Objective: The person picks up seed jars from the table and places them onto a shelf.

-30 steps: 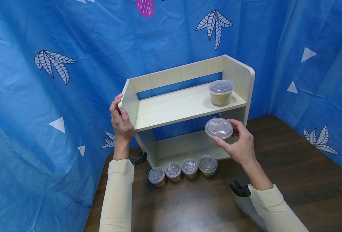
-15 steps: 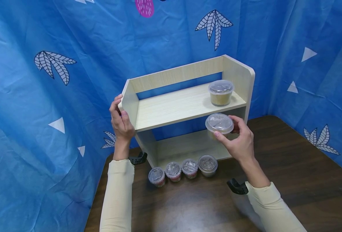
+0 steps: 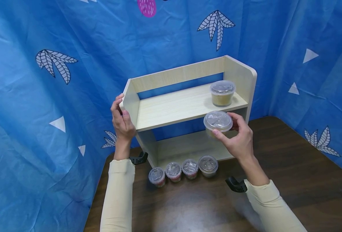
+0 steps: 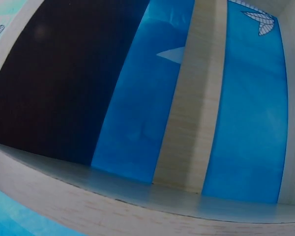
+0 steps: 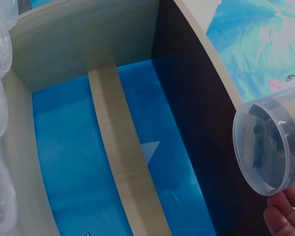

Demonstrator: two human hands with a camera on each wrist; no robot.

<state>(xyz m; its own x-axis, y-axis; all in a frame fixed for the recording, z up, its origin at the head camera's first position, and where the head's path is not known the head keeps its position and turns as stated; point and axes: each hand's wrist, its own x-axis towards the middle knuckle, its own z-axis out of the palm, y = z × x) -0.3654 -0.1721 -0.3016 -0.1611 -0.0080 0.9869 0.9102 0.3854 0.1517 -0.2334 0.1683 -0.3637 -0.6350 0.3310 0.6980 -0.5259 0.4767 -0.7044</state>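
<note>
While the right hand pinched a round, clear plastic tub (lidded, yellowish inside) in front of a pale wooden shelf, the left hand, thumb spread, touched its side above the dark brown wooden bench.

The upper shelf bears a tub at right.

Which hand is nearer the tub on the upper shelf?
Right. The right hand, pinching another tub, is just below the shelved tub in the head view; the left hand is at the opposite end, touching the left side panel.
</note>
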